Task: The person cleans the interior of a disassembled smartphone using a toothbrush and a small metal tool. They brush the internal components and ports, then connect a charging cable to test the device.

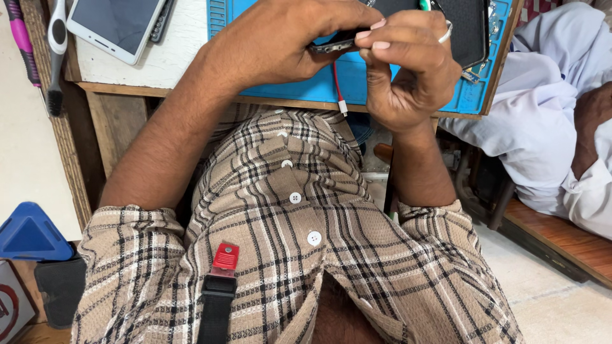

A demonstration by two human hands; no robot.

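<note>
- Holding a dark phone (335, 43) edge-on between both hands, the person works just above the near edge of the blue mat (357, 79) on the bench (172, 60); the phone sits level with the hands, in front of the chest and clear of the mat surface.
- Judging from this view, the work looks to be mid-way: the phone is in hand and being handled at its side edge, but whether anything is opened, removed or fitted cannot be told, since the hands cover most of it.
- What remains also cannot be read here; no loose parts of the phone show on the mat near the hands.
- Left hand (280, 44) comes in from the left with the forearm sloping up across the checked shirt (287, 229); its fingers are wrapped over the phone from above, clamped on the phone's left portion.
- Right hand (408, 70) rises steeply from below with the wrist bent, a ring on one finger; its fingers (382, 39) are curled together, tips pressed on the phone's right end, nails toward the camera.
- A thin red cable (338, 86) with a white end hangs down from beneath the hands over the mat's edge; where it begins is hidden.
- A white phone (118, 25) lies screen-up on the bench to the left, well apart from the hands, with a brush (56, 54) hanging at the bench's left side.
- Another person's white sleeve (548, 95) rests at the right, apart from the work.
</note>
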